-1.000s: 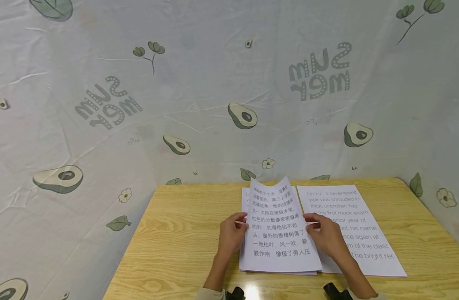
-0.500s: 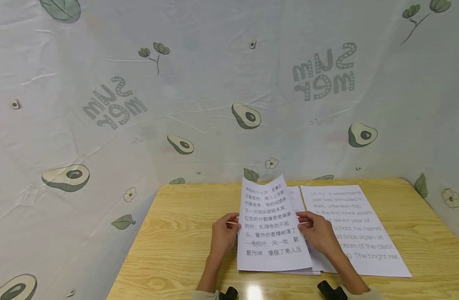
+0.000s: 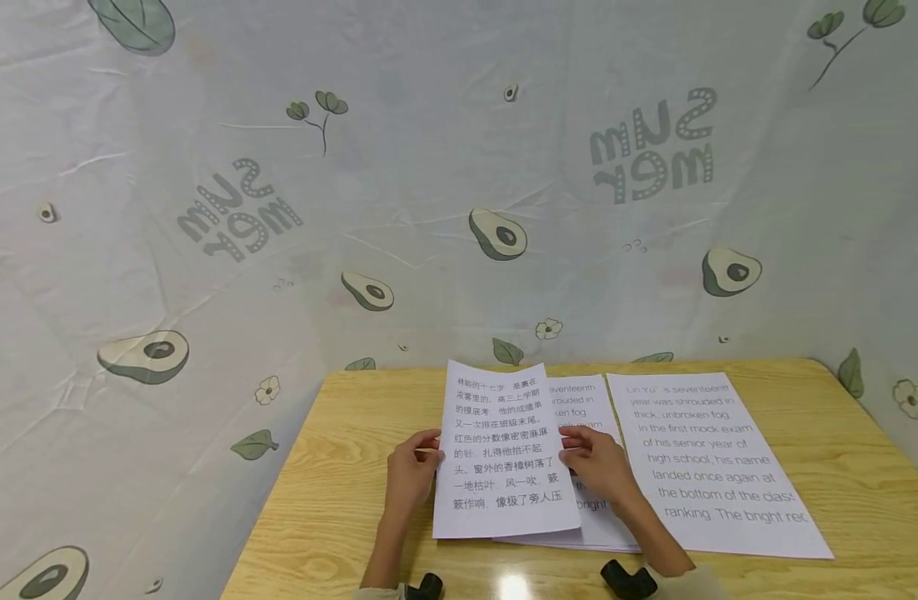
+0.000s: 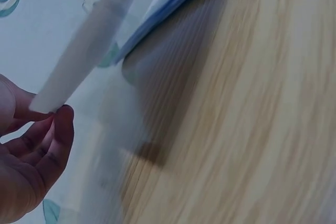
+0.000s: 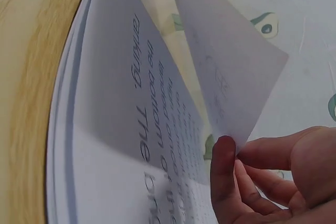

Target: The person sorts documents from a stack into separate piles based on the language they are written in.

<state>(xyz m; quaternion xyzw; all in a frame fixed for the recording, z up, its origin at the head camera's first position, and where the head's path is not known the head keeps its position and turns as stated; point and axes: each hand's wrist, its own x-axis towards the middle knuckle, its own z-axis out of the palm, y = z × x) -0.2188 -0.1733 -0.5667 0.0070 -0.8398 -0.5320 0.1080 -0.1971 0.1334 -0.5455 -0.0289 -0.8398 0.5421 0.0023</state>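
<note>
A sheet of paper (image 3: pixel 500 475) printed with Chinese text is held up between both hands, slightly bowed. My left hand (image 3: pixel 411 475) pinches its left edge; in the left wrist view, thumb and fingertips (image 4: pixel 64 116) meet at the sheet's edge. On the opposite edge, my right hand (image 3: pixel 597 467) pinches the paper between thumb and fingers, as the right wrist view (image 5: pixel 262 177) also shows. Partly hidden beneath and to the right lies a stack of paper (image 3: pixel 605 521), its top page printed in English.
Right of the stack, a second sheet of English text (image 3: pixel 717 467) lies flat on the wooden table (image 3: pixel 324 500). Bare wood shows on the left. A pale cloth printed with avocados (image 3: pixel 429 167) hangs behind the table. A black wrist camera (image 3: pixel 627 579) sits on each wrist.
Both hands have carried the Chinese-text sheet leftward, off the stack, uncovering more of the English page below. The view has shifted slightly, and the right-hand sheet is less covered by the right hand.
</note>
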